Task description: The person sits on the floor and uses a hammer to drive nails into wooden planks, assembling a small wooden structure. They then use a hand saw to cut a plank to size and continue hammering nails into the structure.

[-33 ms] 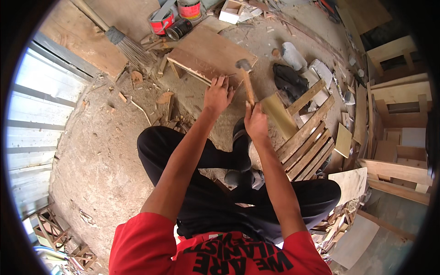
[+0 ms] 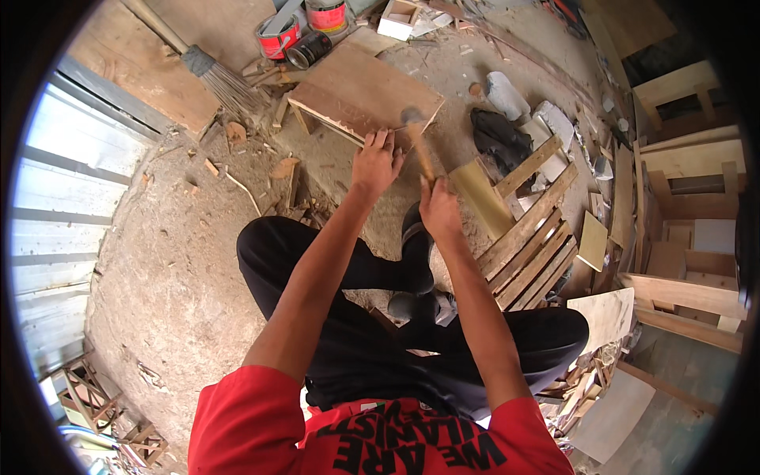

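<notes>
My right hand (image 2: 439, 207) is wrapped round the wooden handle of a hammer (image 2: 423, 154). The hammer's head, blurred by motion, is over the near right part of a low wooden bench-like piece (image 2: 356, 87) with a flat plywood top. My left hand (image 2: 375, 165) rests at the near edge of that top, its fingers bent and close together. A thin dark sliver shows by its fingertips, too small to name. Pale, ragged splinters run along the near edge of the top, left of my fingers.
Beyond the bench stand red paint cans (image 2: 279, 39) and a dark tin (image 2: 309, 51). A broom (image 2: 226, 79) leans at the far left. On the right lie a slatted wooden piece (image 2: 530, 261), a black cloth (image 2: 500, 138) and wooden frames (image 2: 689, 293). Wood scraps litter the floor.
The hammer's head has swung slightly left and down toward the bench top, and my right hand has shifted a little left. My left hand stays in place.
</notes>
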`<control>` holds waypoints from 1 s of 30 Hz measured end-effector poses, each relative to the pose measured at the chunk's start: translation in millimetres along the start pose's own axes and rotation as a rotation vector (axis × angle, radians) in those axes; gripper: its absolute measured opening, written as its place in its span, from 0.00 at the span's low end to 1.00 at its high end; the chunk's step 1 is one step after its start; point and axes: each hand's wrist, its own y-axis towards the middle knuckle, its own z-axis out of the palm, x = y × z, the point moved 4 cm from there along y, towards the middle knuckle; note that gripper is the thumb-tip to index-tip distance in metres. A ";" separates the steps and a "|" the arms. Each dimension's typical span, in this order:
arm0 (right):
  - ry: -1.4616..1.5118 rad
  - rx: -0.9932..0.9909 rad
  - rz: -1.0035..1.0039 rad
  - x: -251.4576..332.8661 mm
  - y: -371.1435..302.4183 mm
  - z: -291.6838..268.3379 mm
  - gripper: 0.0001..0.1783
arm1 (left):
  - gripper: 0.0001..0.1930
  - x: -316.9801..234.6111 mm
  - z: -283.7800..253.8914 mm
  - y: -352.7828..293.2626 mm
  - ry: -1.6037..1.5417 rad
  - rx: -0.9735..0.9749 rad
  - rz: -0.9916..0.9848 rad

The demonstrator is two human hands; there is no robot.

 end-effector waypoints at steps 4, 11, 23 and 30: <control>0.120 -0.096 -0.022 -3.2 4.6 -13.0 0.18 | 0.25 0.6 2.4 -0.9 -0.007 0.050 -0.016; 0.327 -0.234 0.130 -7.3 -28.1 -36.5 0.25 | 0.14 3.0 -8.7 35.2 -0.092 -0.005 -0.107; 0.671 -0.237 0.397 -45.7 -90.9 -21.4 0.23 | 0.11 -6.8 -15.8 43.5 -0.444 0.237 -0.373; 1.081 -0.254 0.457 -12.8 -89.5 -87.6 0.18 | 0.14 -85.1 -70.0 -39.6 -1.353 0.496 -0.744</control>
